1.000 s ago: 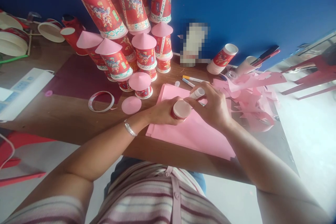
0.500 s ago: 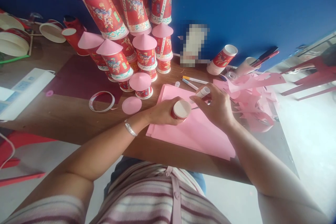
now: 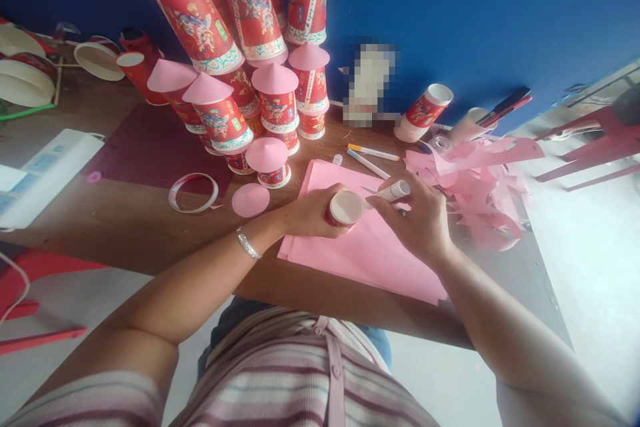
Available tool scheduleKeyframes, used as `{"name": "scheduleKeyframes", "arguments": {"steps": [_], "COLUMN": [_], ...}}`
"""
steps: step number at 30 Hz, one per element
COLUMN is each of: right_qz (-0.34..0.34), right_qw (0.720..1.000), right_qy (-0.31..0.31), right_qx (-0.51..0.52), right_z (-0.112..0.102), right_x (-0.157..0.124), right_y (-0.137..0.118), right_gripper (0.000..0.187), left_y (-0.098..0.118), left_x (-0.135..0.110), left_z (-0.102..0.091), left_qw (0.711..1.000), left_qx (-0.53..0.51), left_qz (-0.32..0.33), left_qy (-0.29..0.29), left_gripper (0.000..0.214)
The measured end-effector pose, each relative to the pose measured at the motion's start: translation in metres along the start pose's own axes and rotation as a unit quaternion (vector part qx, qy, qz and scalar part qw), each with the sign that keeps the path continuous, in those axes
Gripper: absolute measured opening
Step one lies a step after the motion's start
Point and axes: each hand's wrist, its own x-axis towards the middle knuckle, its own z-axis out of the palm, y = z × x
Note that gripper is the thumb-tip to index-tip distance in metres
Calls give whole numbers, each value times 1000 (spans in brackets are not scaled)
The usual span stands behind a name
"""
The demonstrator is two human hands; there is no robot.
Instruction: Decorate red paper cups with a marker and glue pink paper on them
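My left hand [image 3: 320, 212] is wrapped round a red paper cup [image 3: 346, 207], whose pale round end faces up. Between the fingers of my right hand [image 3: 420, 220] is a white glue stick [image 3: 395, 191], tilted with its tip toward the cup's rim; I cannot tell whether it touches. Both hands are above pink paper sheets [image 3: 370, 267]. To the left of the cup lie a pink paper disc [image 3: 251, 200] and a small red cup with a pink cone top [image 3: 267, 161].
Red cups with pink cones [image 3: 255, 13] stand stacked at the back left. A cut cup ring [image 3: 193, 193] and a power strip [image 3: 47, 177] lie left. Markers [image 3: 373, 152], pink scraps [image 3: 487, 173], a pen holder [image 3: 473, 125] and upright cups [image 3: 425, 112] are on the right.
My right hand has moved slightly down and to the right, and the glue stick has tilted further over, its tip toward the cup. The left hand and cup have hardly moved.
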Motion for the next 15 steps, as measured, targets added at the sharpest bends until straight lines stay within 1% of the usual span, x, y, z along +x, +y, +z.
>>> {"name": "scheduleKeyframes", "arguments": {"steps": [3,6,7,9,12,15], "right_qz": [16,36,33,17,-3,-6], "right_qw": [1000,998,998,998,999,1000], "right_qy": [-8,24,39,50,31,24], "right_qx": [11,35,42,45,27,13], "right_z": [0,-2,-2,-3,-1,2], "right_x": [-4,-5,-5,-3,0,-2], "right_y": [4,-2,-6,-12,-14,-8], "right_gripper": [25,23,22,21,20,20], "left_y": [-1,2,4,7,8,4], "left_x": [0,-1,-1,-1,0,0], "left_z": [0,-1,-2,-2,-1,-1], "left_qw": [1000,1000,1000,1000,1000,1000], "left_qx": [-6,-1,2,4,0,2], "left_qz": [10,10,4,-11,-18,-9], "left_qy": [1,2,2,0,-1,-2], "left_gripper": [47,48,48,49,47,47]}}
